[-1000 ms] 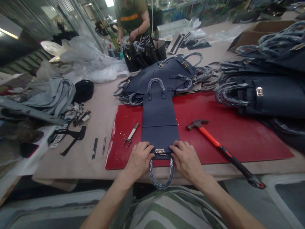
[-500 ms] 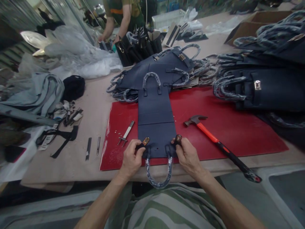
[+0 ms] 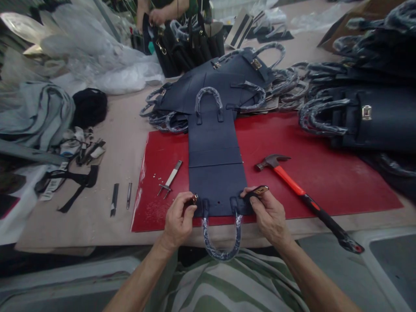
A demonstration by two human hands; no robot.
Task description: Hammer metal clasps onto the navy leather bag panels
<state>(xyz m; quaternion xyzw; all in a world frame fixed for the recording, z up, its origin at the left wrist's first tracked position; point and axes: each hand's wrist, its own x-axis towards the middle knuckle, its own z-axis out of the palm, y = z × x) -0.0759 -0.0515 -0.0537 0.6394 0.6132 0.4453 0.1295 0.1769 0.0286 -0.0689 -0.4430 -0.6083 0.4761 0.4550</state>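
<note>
A long dark blue bag panel (image 3: 216, 178) lies flat in front of me, a wrapped handle at each end. The near handle (image 3: 222, 253) hangs over the table edge. My left hand (image 3: 179, 216) pinches a short strap end with a small metal fitting (image 3: 195, 199) at the panel's near left corner. At the near right corner my right hand (image 3: 267, 212) is closed on a dark strap (image 3: 251, 193) whose tip carries a gold-coloured metal plate (image 3: 260, 190). A small hole shows in the panel between the handle's two bases.
The panel rests on a red mat (image 3: 312, 173). To its right lies a claw hammer (image 3: 292, 184), to its left a pronged punch (image 3: 170, 179). Dark blue bag pieces (image 3: 208, 82) are heaped behind, more bags (image 3: 386, 117) at right. A co-worker's hand (image 3: 157, 16) is at the back.
My right hand has turned its strap so the metal plate points outward to the right. My left hand's fitting has turned edge-on. The camera view has shifted; the co-worker's hand has risen.
</note>
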